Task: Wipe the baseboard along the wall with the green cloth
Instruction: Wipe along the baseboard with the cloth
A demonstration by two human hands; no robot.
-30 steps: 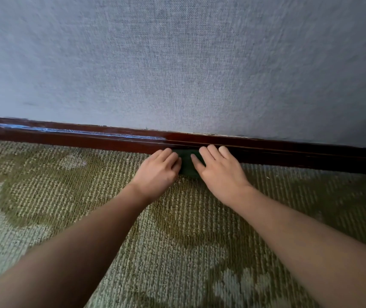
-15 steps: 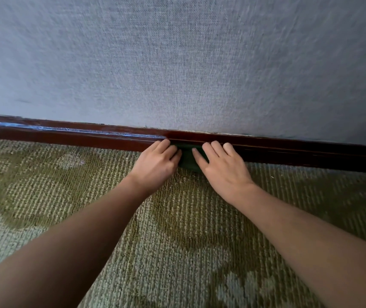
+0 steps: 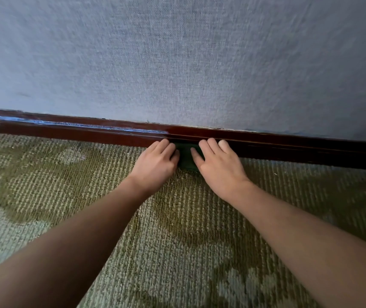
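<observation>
The small dark green cloth (image 3: 186, 160) is bunched at the foot of the glossy dark red-brown wooden baseboard (image 3: 288, 150), mostly hidden between the two hands. That is the likely trouble. With so little cloth showing, bare fingertips may rub the wood while the cloth slides off onto the green patterned looped carpet (image 3: 177, 230) just below the baseboard. The carpet's rough pile could also snag the cloth and roll it into a wad, so the groove higher up the baseboard would be missed.

The left hand (image 3: 155, 163) has its fingers (image 3: 163, 144) gently bent, tips at the baseboard, thumb side against the cloth. Whether it pinches the cloth I cannot tell. The right hand (image 3: 220, 168) has its fingers (image 3: 213, 144) nearly straight and spread, tips on the baseboard, thumb pressing on the cloth.
</observation>
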